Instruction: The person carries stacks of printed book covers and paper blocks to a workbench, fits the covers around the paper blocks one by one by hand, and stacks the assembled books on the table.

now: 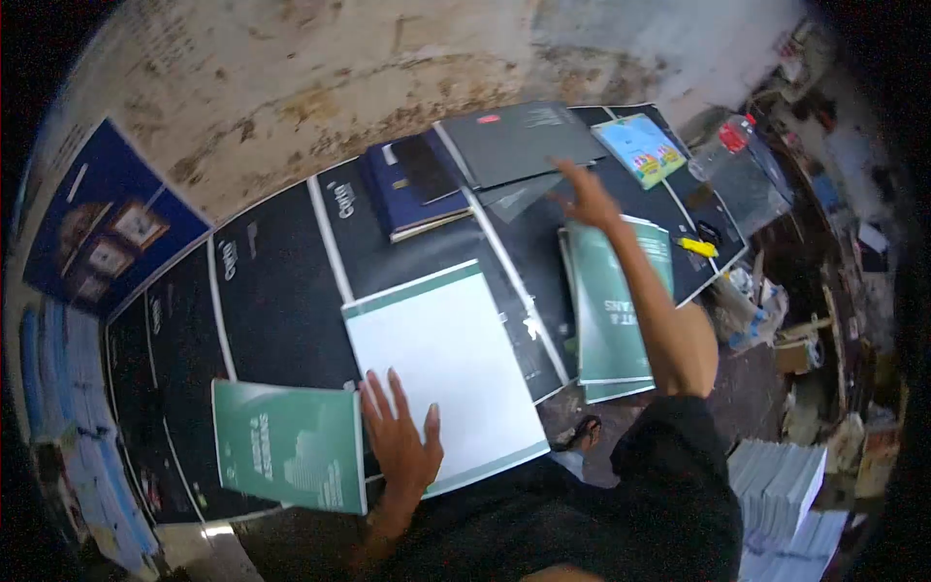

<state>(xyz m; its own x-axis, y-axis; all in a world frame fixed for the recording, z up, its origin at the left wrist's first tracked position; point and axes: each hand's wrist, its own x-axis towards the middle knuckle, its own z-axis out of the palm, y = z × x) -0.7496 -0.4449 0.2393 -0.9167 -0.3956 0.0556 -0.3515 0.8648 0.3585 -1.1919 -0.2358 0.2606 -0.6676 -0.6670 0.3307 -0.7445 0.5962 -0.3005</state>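
Observation:
My left hand (401, 436) lies with its fingers spread on the lower left part of a large white sheet with green edges (446, 369). Just left of that hand is a green printed cover (291, 446), close to the fingers. My right hand (585, 197) is raised over the table with fingers apart and nothing in it. Below its wrist and forearm lies a stack of green booklets (616, 310), partly hidden by the arm. A clear plastic piece (517, 199) and a grey folder (519, 145) lie beyond the right hand.
Dark blue books (407, 204) with a black phone (424, 168) lie at the back. A colourful booklet (640, 150), a yellow cutter (697, 247) and a plastic bottle (720, 145) are at the right. Paper stacks (776, 485) stand at lower right.

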